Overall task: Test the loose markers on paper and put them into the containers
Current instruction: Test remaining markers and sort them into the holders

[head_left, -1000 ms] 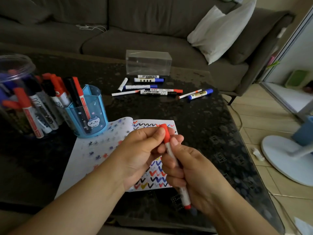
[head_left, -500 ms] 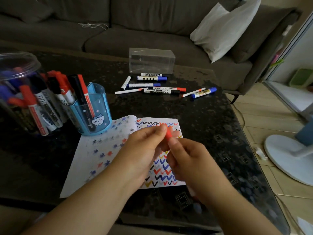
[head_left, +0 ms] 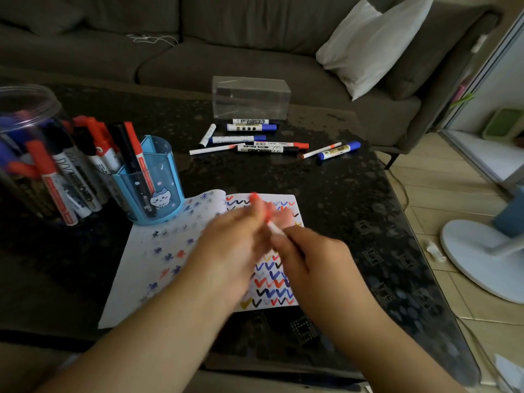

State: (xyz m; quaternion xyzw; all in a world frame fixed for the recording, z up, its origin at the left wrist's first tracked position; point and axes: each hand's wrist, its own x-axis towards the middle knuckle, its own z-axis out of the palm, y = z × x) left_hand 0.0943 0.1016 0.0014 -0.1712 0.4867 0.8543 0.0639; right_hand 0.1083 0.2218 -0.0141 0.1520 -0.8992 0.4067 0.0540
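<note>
Left hand (head_left: 226, 251) pulled red cap (head_left: 254, 197) off marker (head_left: 274, 229), now blurred

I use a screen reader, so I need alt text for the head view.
Two hands, blurred, meet over a notebook of coloured marks; the right hand grips a red marker, the left hand at its cap. Loose markers lie beyond, a blue cup of markers at left.

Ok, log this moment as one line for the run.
stage: uncapping | left hand: on red cap, blurred | right hand: grips red marker | over: paper | loose markers: untested
</note>
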